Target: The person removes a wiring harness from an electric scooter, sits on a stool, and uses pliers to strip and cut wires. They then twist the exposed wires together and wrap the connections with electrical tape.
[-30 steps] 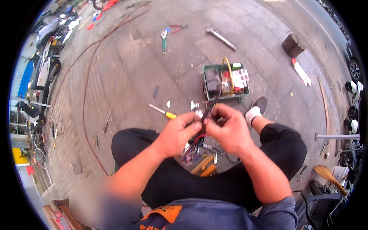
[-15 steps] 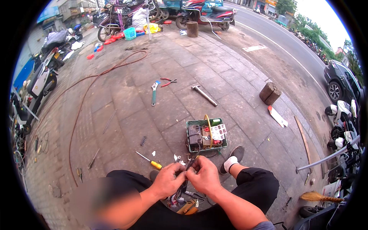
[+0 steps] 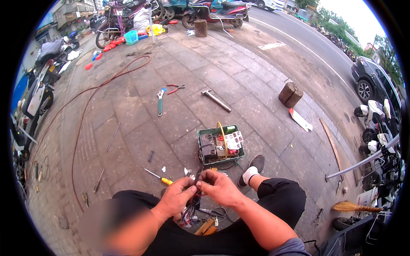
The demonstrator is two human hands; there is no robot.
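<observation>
Close together between my knees, my left hand [image 3: 175,198] and my right hand [image 3: 218,188] pinch a thin black cable [image 3: 198,173]. Its gripped part is mostly hidden by the fingers. Below them hangs or lies a tangle of wires [image 3: 188,216], with dark-handled scissors [image 3: 218,212] beside it. Just beyond my hands stands a green basket [image 3: 221,161] with a yellow handle, holding dark box-shaped parts and a white blister card [image 3: 233,140]. A screwdriver [image 3: 165,180] with a yellow handle lies by my left hand.
Farther out on the paving lie an adjustable wrench [image 3: 160,104], red-handled pliers [image 3: 175,88] and a hammer [image 3: 216,101]. A brown hose [image 3: 92,96] loops on the left. A wooden stump [image 3: 291,94] stands at right, near a broom [image 3: 356,207] and parked scooters [image 3: 376,123].
The whole view has shifted, so the scene sits slightly farther left and higher. My hands stay together on the cable, their grip slightly altered; more of the scissors shows beneath.
</observation>
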